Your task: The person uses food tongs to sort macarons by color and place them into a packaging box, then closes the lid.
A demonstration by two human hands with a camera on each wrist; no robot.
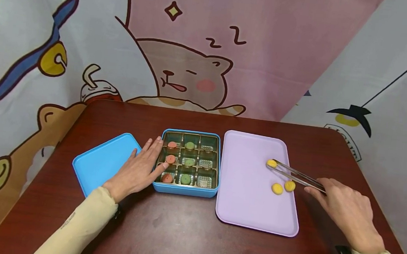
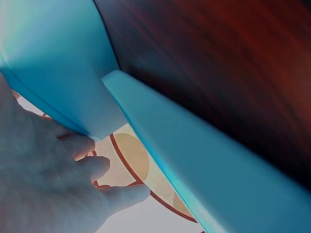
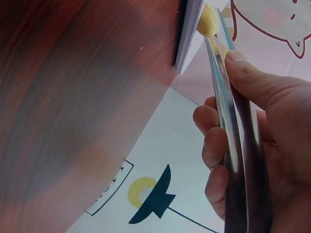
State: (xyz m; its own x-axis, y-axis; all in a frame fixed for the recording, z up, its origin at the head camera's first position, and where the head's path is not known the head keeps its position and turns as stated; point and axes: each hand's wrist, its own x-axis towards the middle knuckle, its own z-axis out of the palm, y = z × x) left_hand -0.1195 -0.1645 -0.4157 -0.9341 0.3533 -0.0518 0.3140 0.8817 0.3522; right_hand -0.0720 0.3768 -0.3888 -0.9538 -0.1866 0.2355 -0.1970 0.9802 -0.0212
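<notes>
My right hand (image 1: 346, 210) grips a pair of metal tongs (image 1: 296, 177), thumb on one arm and fingers curled round the other. The tongs' tips lie either side of a small round yellow cookie-like piece (image 1: 271, 163) over the lilac tray (image 1: 243, 206). Two similar yellow pieces (image 1: 277, 188) lie on the tray nearer me. My left hand (image 1: 138, 170), fingers extended, rests against the left side of a blue box (image 1: 186, 191) with a gold divided liner. Pink-orange pieces (image 1: 170, 159) fill its left column, green pieces (image 1: 188, 162) its middle one; ridged liner bottoms show on the right.
A flat blue lid (image 1: 102, 166) lies slanted on the brown table (image 1: 178, 235), partly under the left hand and forearm in the head view. The tray stands close along the box's right side. A printed cloth (image 1: 270, 47) hangs behind the table.
</notes>
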